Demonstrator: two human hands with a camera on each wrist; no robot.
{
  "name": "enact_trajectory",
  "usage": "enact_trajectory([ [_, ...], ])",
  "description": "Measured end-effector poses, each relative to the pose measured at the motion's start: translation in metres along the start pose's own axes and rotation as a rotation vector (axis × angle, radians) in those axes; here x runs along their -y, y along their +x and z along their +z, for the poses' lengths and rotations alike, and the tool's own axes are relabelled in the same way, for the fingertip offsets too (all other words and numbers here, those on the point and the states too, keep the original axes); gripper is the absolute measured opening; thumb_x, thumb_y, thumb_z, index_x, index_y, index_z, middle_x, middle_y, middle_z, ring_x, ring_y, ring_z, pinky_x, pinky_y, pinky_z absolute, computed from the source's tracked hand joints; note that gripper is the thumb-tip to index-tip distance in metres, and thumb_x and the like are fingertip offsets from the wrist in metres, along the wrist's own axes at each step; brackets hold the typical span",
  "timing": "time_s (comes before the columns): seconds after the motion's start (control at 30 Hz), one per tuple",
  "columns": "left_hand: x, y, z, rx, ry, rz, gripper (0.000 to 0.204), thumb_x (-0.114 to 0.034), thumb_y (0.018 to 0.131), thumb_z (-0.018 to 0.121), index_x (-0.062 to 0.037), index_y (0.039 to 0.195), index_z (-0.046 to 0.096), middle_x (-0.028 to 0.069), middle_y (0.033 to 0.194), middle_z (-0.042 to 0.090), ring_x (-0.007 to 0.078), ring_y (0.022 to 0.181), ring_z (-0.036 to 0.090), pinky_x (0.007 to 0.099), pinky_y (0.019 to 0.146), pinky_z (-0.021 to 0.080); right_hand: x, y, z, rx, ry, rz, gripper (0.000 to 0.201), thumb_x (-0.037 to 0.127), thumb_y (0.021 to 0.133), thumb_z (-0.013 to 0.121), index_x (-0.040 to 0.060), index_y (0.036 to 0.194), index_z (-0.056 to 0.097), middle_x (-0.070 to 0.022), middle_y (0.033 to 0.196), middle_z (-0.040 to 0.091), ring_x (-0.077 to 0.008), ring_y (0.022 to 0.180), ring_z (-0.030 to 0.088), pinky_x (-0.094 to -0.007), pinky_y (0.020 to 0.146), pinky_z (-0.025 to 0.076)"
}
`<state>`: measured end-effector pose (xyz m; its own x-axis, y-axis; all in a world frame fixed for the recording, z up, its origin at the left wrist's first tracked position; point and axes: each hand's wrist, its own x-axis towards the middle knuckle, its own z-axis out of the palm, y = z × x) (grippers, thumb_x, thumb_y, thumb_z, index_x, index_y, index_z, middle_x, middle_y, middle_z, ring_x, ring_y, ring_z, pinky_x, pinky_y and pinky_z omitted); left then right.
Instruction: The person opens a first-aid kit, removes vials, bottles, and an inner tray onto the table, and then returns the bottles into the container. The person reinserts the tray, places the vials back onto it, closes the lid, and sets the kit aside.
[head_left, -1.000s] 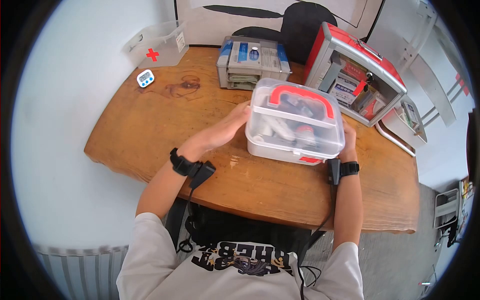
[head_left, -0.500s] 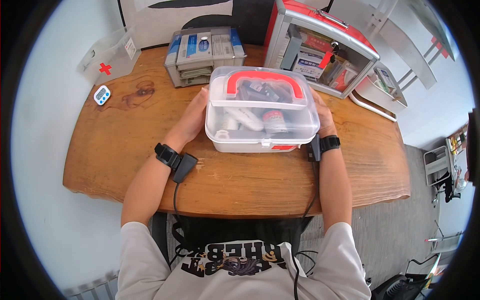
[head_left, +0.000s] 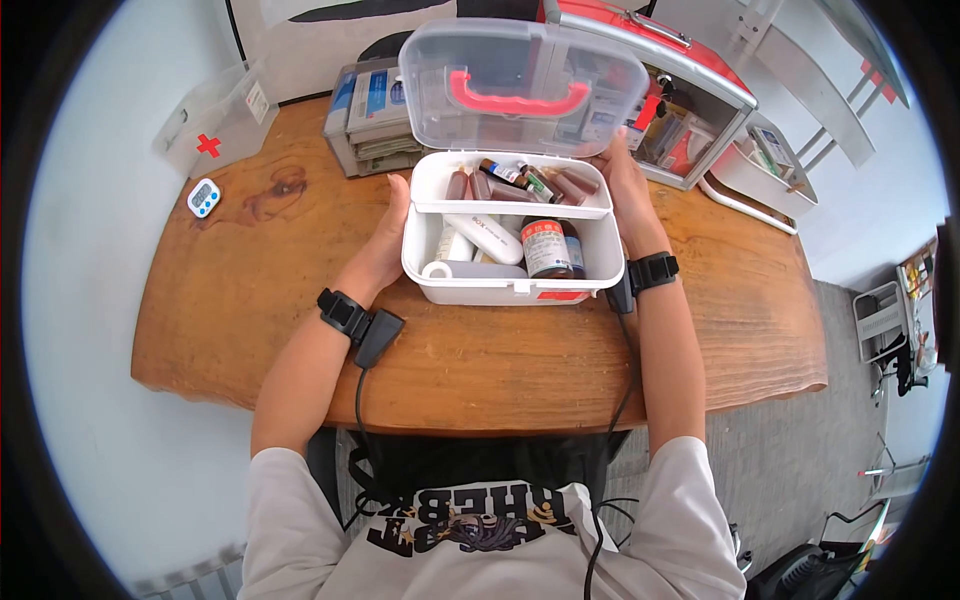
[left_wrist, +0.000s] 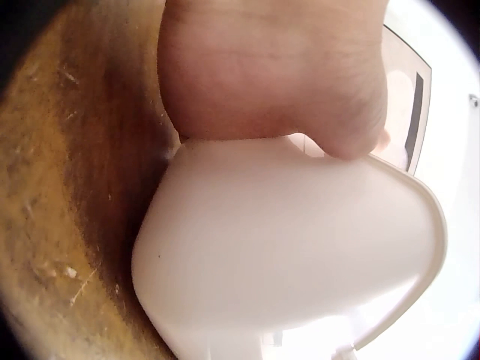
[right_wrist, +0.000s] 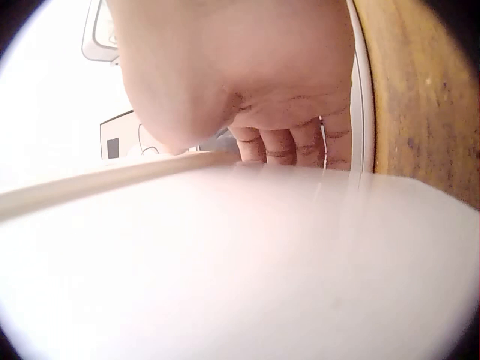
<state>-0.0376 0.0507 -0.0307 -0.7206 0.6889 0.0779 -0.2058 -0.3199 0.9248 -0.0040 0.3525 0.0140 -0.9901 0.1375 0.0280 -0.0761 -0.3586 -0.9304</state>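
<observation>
A white medicine box (head_left: 500, 290) stands on the wooden table (head_left: 250, 300) with its clear lid (head_left: 520, 60) raised upright, red handle (head_left: 518, 100) facing me. Inside lie a brown bottle (head_left: 548, 248), a white tube (head_left: 480, 235) and several small vials (head_left: 520, 182) in a rear tray. My left hand (head_left: 385, 240) presses flat on the box's left wall; the left wrist view shows the palm (left_wrist: 277, 67) on the white wall (left_wrist: 285, 262). My right hand (head_left: 622, 185) grips the back right corner by the lid's hinge, fingers (right_wrist: 285, 142) curled over the rim (right_wrist: 240, 262).
Behind the box stand a red metal cabinet (head_left: 680, 90) with a glass door, a grey case of medicine packs (head_left: 365, 110) and a clear box with a red cross (head_left: 215, 120). A small timer (head_left: 203, 197) lies at the left. A white tray (head_left: 765, 170) sits at the right.
The box was drawn toward the table's middle with its lid down; now the lid has swung up and stands open. The right hand has moved up to the back right corner.
</observation>
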Motion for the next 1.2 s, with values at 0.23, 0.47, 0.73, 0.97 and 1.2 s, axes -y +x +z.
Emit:
enact_trajectory([
  [0.23, -0.008, -0.006, 0.014, -0.067, -0.039, 0.015, 0.081, -0.068, 0.098, 0.035, -0.0047, 0.15, 0.035, 0.0113, 0.142, 0.05, 0.0211, 0.129, 0.051, 0.0352, 0.107, 0.044, -0.014, 0.007, -0.009, -0.099, -0.031, 0.044, 0.058, 0.05, 0.104, 0.045, -0.0047, 0.103, 0.064, -0.0133, 0.098, 0.067, -0.0179, 0.088, 0.064, -0.0321, 0.081, 0.054],
  [0.47, -0.003, 0.006, 0.014, -0.032, -0.185, 0.102, 0.054, -0.045, 0.101, 0.043, -0.004, 0.137, 0.047, 0.008, 0.127, 0.058, 0.0177, 0.116, 0.057, 0.0349, 0.099, 0.048, -0.016, 0.008, -0.013, -0.076, -0.08, 0.012, 0.058, 0.048, 0.104, 0.045, -0.006, 0.105, 0.065, -0.0135, 0.101, 0.068, -0.0169, 0.09, 0.064, -0.0305, 0.081, 0.053],
  [0.73, -0.009, 0.002, 0.011, -0.08, -0.145, 0.083, 0.054, -0.043, 0.104, 0.041, -0.002, 0.139, 0.045, 0.01, 0.13, 0.056, 0.0176, 0.119, 0.054, 0.0343, 0.101, 0.045, 0.033, 0.004, -0.031, -0.019, -0.682, -0.16, 0.036, 0.03, 0.101, 0.057, -0.0033, 0.104, 0.07, -0.0089, 0.09, 0.073, -0.0141, 0.08, 0.066, -0.0282, 0.075, 0.052],
  [0.97, -0.032, 0.007, 0.002, -0.287, 0.323, 0.354, 0.045, -0.031, 0.1, 0.059, 0.0005, 0.13, 0.05, 0.0086, 0.121, 0.06, 0.0152, 0.112, 0.056, 0.0305, 0.096, 0.046, 0.065, -0.04, 0.014, 0.054, -1.233, -0.494, 0.02, 0.014, 0.085, 0.069, 0.0006, 0.099, 0.072, -0.0134, 0.089, 0.073, -0.0237, 0.079, 0.068, -0.0344, 0.073, 0.052],
  [1.2, -0.087, 0.0, 0.049, -0.34, 1.297, 0.422, 0.026, -0.022, 0.088, 0.071, -0.0014, 0.104, 0.067, 0.0051, 0.091, 0.063, 0.0152, 0.083, 0.055, 0.0306, 0.074, 0.046, 0.065, -0.048, 0.027, 0.084, -1.473, -0.454, 0.024, 0.009, 0.081, 0.067, 0.0032, 0.103, 0.073, -0.017, 0.094, 0.072, -0.0338, 0.09, 0.068, -0.0398, 0.082, 0.052],
])
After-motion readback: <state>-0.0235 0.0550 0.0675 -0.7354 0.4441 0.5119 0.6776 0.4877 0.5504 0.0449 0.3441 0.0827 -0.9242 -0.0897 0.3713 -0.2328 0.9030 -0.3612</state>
